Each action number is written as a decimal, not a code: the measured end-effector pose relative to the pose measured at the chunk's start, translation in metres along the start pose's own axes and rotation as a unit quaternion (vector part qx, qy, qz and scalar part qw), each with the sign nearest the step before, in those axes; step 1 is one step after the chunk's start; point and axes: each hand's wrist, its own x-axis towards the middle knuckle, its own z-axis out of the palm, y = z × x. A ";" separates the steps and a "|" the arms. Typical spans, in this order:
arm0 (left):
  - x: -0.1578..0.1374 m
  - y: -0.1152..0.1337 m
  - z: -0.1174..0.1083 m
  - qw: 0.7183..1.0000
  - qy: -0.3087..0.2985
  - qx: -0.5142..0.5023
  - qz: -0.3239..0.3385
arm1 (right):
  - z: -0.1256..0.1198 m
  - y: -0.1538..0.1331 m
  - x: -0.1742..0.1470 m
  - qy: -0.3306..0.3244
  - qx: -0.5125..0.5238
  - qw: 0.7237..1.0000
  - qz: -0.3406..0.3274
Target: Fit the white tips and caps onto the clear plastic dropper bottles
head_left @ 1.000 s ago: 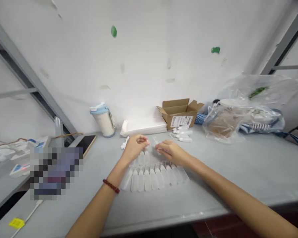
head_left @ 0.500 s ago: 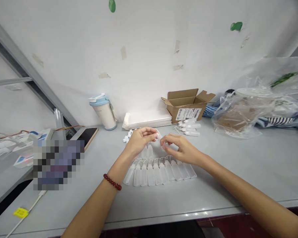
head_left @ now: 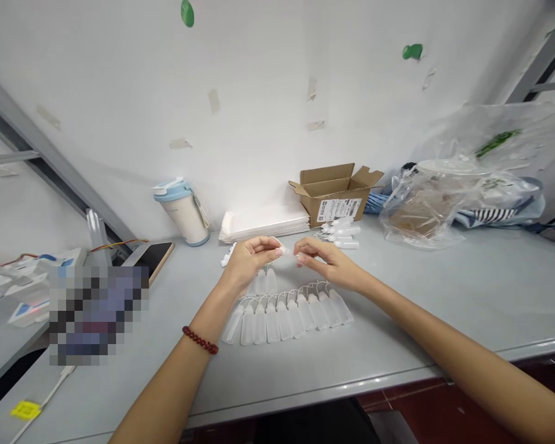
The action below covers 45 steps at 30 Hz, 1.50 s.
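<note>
Between my two hands, above the table, is a small translucent plastic bottle [head_left: 288, 252], held roughly level and mostly covered by fingers. My left hand [head_left: 252, 262] pinches its white end with thumb and forefinger. The fingers of my right hand [head_left: 326, 262] are closed at its other end. Below them lies a row of several similar bottles [head_left: 284, 320] with looped white tops. A smaller group of bottles [head_left: 264, 280] lies behind that row, partly hidden by my left hand. Small white caps [head_left: 226, 258] show just left of that hand.
At the back stand an opened cardboard box [head_left: 335, 200], a stack of white flat sheets [head_left: 266, 223] and a blue-lidded cup [head_left: 184, 213]. Several bottles with thin tips [head_left: 345, 237] lie before the box. A phone [head_left: 160, 259] lies left; a clear plastic bag [head_left: 419, 209] sits right.
The view has shifted slightly to the right. The held bottle has gone from slanting downward to nearly level, and my right fingers have drawn closer together at its end.
</note>
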 end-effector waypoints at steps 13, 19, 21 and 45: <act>-0.003 0.002 0.005 0.996 -0.011 0.068 -0.049 | 0.006 0.002 0.000 0.010 0.077 0.995 0.058; -0.004 0.003 0.006 0.993 -0.069 0.097 -0.011 | 0.006 0.001 0.000 0.023 0.083 0.993 0.076; -0.005 0.003 0.006 0.992 -0.081 0.095 0.009 | 0.007 0.004 0.001 0.030 0.088 0.992 0.083; -0.007 0.004 0.006 0.971 -0.154 0.180 -0.018 | 0.004 0.000 0.004 0.021 -0.001 0.991 0.129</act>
